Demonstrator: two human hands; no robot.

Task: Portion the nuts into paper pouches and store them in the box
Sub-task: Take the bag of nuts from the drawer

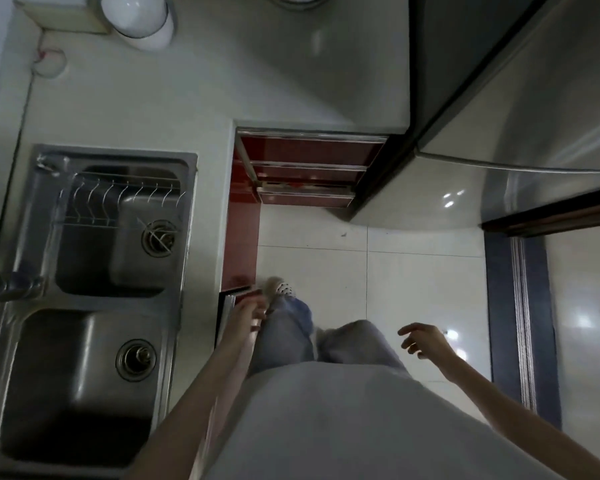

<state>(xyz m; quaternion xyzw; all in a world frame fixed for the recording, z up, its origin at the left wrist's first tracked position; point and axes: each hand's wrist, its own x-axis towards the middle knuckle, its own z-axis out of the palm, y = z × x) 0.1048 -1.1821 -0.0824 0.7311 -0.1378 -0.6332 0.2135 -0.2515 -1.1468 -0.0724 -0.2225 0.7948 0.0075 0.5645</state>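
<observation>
left hand (253, 311) at red cabinet (239, 244), right hand (426, 341) loose

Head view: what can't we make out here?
- Left hand: motion-blurred at the red cabinet edge; grip unclear.
- Nuts, pouches, box: none in view.
- White appliance on the counter: cut off by top edge.
- Faucet over the sink: cut off by left edge.
- Right hand: open, holds nothing.

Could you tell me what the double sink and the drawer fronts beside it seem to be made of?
Double sink: likely stainless steel, brushed grey with soft streaky highlights. Drawer fronts: glossy red panels, perhaps lacquer or laminate, edged with bright metal-looking strips.
</observation>
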